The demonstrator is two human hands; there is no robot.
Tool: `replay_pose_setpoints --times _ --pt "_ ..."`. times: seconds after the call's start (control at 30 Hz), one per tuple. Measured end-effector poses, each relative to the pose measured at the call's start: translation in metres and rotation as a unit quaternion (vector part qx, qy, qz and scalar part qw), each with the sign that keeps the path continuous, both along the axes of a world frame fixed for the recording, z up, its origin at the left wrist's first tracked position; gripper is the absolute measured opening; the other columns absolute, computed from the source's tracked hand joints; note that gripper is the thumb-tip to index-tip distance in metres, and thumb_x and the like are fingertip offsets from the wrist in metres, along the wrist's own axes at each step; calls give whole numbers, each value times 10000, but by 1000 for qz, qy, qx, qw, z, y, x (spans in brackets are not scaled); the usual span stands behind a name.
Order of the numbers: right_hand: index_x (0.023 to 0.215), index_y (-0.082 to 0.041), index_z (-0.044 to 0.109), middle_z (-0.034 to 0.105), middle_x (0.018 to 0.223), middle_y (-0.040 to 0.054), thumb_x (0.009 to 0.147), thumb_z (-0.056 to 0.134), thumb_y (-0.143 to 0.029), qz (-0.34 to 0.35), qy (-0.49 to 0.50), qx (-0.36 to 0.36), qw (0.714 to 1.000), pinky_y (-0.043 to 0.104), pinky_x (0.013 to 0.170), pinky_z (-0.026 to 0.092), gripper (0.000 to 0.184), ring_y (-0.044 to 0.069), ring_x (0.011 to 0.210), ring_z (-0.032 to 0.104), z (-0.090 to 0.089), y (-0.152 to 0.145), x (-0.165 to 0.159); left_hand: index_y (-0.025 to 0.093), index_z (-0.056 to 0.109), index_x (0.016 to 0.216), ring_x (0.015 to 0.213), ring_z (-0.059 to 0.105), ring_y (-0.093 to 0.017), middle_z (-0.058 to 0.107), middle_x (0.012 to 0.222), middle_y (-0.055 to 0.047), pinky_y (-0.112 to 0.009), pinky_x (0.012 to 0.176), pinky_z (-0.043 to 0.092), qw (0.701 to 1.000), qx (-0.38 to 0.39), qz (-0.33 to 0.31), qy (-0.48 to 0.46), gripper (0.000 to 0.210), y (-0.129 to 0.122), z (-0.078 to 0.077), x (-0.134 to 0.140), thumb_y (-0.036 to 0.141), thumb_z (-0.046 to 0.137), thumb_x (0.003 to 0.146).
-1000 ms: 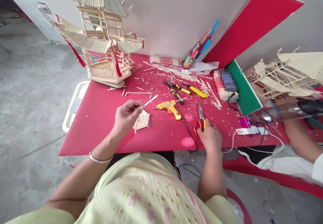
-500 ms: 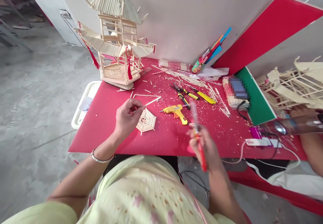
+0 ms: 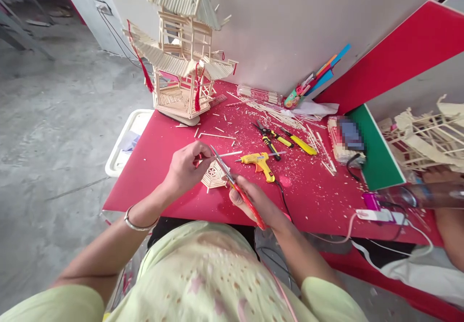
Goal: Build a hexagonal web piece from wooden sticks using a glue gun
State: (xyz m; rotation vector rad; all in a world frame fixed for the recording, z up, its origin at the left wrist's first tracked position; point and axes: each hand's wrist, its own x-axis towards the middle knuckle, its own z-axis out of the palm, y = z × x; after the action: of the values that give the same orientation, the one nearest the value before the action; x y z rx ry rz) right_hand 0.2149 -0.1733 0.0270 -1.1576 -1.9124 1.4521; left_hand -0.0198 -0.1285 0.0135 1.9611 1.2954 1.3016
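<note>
The left hand [image 3: 184, 168] pinches a thin stick [image 3: 232, 153] above the desk [image 3: 145, 179]; the right hand [image 3: 258, 200] grips scissors [image 3: 237, 186], blades seemingly against the stick. This suggests trimming; the cut needs steadiness.

The red desk [image 3: 145, 177] is strewn with pale crumbs [image 3: 242, 124]. Around the glue gun [image 3: 261, 164], the lattice [image 3: 213, 176] lies near 9 o'clock, the pagoda [image 3: 188, 68] stands at 11, pliers [image 3: 271, 147] just beside at 1, loose sticks [image 3: 277, 112] and the pen cup [image 3: 291, 99] farther toward 1, cutter [image 3: 305, 146] at 2, stick packet [image 3: 334, 139] at 3, power strip [image 3: 377, 217] near 4.
</note>
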Motion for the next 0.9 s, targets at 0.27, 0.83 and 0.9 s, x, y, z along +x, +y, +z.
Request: replay_pose_setpoints --times 0.27,0.83,0.9 --pt "1252 -192 631 627 871 2 1004 550 -553 2 -5 -33 999 257 768 497 445 131 748 556 6 7 -2 186 561 834 697 602 -101 707 851 -16 -222 652 463 998 16 -47 30 105 4 2 -2 129 623 896" --pt "1152 -225 654 587 740 -24 966 616 -547 -37 -4 -73 997 275 781 507 374 177 842 641 4 8 -6 198 567 818 693 613 -113 700 806 -3 -227 626 455 990 75 -50 108 134 9 -2 -1 152 619 932" --pt "1112 -226 646 589 706 -29 939 658 -532 -62 -6 -74 995 276 760 511 352 191 838 659 -1 6 -7 200 597 820 716 616 -129 693 807 -14 -240 626 460 989 98 -38 103 137 11 -5 -3 232 677 927"
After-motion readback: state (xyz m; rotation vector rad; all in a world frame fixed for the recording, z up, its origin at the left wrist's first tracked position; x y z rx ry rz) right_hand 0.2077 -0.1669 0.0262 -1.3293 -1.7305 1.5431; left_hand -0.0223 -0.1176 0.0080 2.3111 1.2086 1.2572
